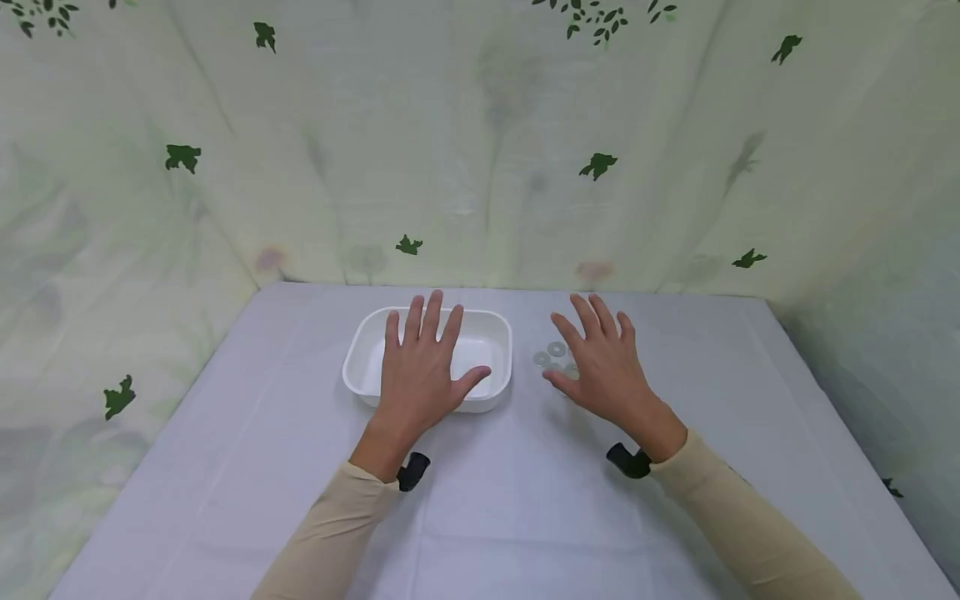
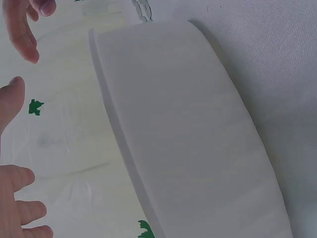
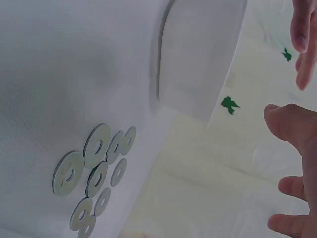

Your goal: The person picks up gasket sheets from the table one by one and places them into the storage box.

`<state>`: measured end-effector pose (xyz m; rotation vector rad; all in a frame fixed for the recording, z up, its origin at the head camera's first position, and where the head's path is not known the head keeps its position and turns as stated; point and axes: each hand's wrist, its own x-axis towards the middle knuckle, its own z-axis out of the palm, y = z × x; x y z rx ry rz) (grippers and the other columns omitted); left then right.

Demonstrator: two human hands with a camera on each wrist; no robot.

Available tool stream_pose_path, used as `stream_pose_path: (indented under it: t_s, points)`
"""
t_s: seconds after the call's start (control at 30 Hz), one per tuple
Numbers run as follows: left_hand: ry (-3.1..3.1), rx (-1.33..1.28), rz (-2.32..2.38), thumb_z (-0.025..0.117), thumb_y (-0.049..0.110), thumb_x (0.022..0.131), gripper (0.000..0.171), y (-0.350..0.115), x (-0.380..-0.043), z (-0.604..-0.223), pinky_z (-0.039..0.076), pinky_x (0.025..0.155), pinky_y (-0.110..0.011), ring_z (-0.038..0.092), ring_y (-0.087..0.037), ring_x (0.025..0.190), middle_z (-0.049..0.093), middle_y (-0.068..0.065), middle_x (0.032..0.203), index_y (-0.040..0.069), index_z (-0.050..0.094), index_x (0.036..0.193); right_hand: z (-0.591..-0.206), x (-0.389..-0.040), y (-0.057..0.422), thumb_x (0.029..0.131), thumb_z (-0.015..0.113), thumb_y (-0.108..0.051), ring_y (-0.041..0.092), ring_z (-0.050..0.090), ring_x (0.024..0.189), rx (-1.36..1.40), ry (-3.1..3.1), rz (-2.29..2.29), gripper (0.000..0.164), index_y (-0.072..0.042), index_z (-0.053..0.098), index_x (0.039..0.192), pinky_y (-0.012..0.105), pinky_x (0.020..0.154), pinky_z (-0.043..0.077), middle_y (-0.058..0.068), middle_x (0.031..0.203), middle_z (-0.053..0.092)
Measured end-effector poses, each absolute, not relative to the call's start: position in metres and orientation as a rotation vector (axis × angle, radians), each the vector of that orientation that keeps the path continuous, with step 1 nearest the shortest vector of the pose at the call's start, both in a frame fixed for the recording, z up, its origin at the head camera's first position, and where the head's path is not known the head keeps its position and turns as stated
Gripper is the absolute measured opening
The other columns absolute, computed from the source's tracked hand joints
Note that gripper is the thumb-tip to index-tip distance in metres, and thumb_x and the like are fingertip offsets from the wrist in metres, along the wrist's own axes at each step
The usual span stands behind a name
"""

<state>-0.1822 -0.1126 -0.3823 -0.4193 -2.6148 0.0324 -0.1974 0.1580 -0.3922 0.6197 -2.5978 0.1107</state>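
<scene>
My left hand [image 1: 420, 375], fingers spread, hovers over a white rectangular tub [image 1: 482, 333] with rounded corners and holds nothing. To its right my right hand [image 1: 606, 367] is held above several flat metal washers [image 1: 556, 349], its fingers spread and nothing in them. In the head view that hand hides part of the washers. The right wrist view shows the washers [image 3: 96, 179] lying flat in a close cluster, some touching, beside the tub [image 3: 198, 59]. The tub's outer side [image 2: 183, 124] fills much of the left wrist view.
A white cloth [image 1: 525, 517] covers the table. Behind it hangs a pale curtain [image 1: 465, 150] with green bird shapes, which also runs along both sides. A black wrist mount [image 1: 412, 472] sits at the left wrist and another black mount [image 1: 628, 461] at the right.
</scene>
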Motion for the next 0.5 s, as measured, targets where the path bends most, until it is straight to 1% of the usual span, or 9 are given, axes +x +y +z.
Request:
stream_pose_path:
  t_s: [0.07,0.13,0.3,0.4,0.5]
  points:
    - [-2.602,-0.426,0.033,0.060,0.068,0.086,0.087,-0.114,-0.182,-0.383,0.024,0.119,-0.060,0.030,-0.037,0.149,0.034,-0.017,0.159,0.013,0.040,0.151,-0.391,-0.198,0.158,0.079,0.079,-0.049,0.041,0.034,0.143,0.631,-2.583,0.124,0.076,-0.014,0.051,0.140,0.068,0.105,0.036,0.018,0.153,0.040]
    - [-2.570,-0.449,0.019,0.063,0.063,0.086,0.084,-0.115,-0.182,-0.383,0.026,0.118,-0.060,0.035,-0.037,0.146,0.041,-0.016,0.155,0.012,0.042,0.149,-0.390,-0.199,0.159,0.079,0.080,-0.046,0.041,0.038,0.140,0.649,-2.563,0.159,0.071,-0.012,0.056,0.136,0.066,0.103,0.041,0.018,0.148,0.046]
    - [-2.465,-0.563,-0.124,0.074,0.039,0.086,0.063,-0.120,-0.179,-0.384,0.035,0.114,-0.058,0.052,-0.035,0.133,0.060,-0.013,0.137,0.008,0.055,0.138,-0.390,-0.200,0.163,0.080,0.081,-0.038,0.034,0.051,0.128,0.737,-2.525,0.311,0.050,-0.010,0.067,0.120,0.056,0.094,0.051,0.013,0.130,0.062]
    - [-2.445,-0.631,-0.234,0.078,0.028,0.084,0.054,-0.125,-0.175,-0.384,0.038,0.112,-0.056,0.056,-0.034,0.128,0.063,-0.013,0.134,0.007,0.061,0.131,-0.389,-0.200,0.165,0.081,0.081,-0.031,0.031,0.056,0.121,0.801,-2.514,0.380,0.039,-0.011,0.071,0.114,0.050,0.093,0.053,0.011,0.123,0.066]
    - [-2.455,-0.664,-0.303,0.080,0.024,0.083,0.053,-0.131,-0.169,-0.384,0.039,0.111,-0.057,0.055,-0.034,0.129,0.062,-0.014,0.134,0.006,0.062,0.129,-0.386,-0.197,0.167,0.082,0.081,-0.026,0.030,0.057,0.118,0.833,-2.523,0.408,0.035,-0.012,0.071,0.111,0.048,0.095,0.054,0.011,0.122,0.066]
